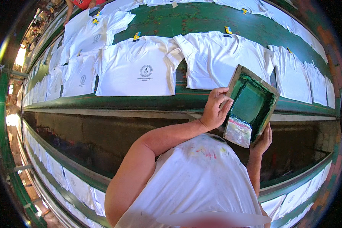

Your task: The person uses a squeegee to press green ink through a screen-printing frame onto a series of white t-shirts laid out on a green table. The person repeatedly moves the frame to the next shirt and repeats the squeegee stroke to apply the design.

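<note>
I hold a small wooden screen-printing frame [273,91] with a green mesh, tilted in front of my body. My left hand [216,108] grips its left edge, thumb and fingers closed on the wood. Around the lower right edge is my right hand [262,141], its fingers partly hidden behind the frame. A pale flat piece smeared with paint [238,132], perhaps a squeegee, lies in the frame's lower end. Just beyond the frame is a plain white T-shirt [216,57] on the green table. Left of it lies a white T-shirt [125,64] with a round dark print on its chest.
The long green table [155,22] carries rows of white shirts with small yellow-and-blue tags at the collars. Behind me, a second table [83,173] holds more shirts. At the far upper left stands a person in red [85,3]. A dark aisle runs between the tables.
</note>
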Available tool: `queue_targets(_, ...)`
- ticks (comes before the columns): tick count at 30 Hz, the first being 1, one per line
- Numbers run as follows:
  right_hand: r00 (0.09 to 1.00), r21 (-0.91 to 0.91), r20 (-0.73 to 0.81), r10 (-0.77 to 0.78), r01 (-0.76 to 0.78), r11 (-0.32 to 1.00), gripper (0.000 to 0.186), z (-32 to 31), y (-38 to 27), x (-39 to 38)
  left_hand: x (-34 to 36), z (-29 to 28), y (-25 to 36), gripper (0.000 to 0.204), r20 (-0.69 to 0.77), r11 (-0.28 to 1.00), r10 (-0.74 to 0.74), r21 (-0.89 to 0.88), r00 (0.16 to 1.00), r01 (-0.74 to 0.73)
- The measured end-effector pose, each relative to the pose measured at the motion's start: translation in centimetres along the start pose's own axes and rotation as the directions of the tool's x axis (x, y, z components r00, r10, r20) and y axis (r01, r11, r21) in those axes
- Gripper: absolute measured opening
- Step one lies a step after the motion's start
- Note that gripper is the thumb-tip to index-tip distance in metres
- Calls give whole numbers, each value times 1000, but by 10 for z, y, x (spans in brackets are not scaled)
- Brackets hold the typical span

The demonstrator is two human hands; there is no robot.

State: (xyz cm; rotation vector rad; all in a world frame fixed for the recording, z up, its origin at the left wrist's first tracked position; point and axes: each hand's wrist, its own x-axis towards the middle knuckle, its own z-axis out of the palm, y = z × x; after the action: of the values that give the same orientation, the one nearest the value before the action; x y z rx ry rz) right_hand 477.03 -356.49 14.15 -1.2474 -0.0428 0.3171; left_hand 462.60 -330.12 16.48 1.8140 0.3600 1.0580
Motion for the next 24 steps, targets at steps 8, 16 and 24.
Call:
queue_targets(8, 996, -77, -70, -58, 53, 996, 51, -16, -10, 20, 28, 47, -16, 11, 38, 998, 28, -49, 999, -26)
queue_targets(16, 942, -41, -292, -164, 159, 986, 48, -53, 22, -5, 22, 101, -70, 21, 232, 956, 119, -289, 965, -48)
queue_targets(24, 943, -90, -271, -194, 176, 980, 47, -83, 30, 24, 15, 141, -83, 41, 352, 988, 35, -152, 935, 20)
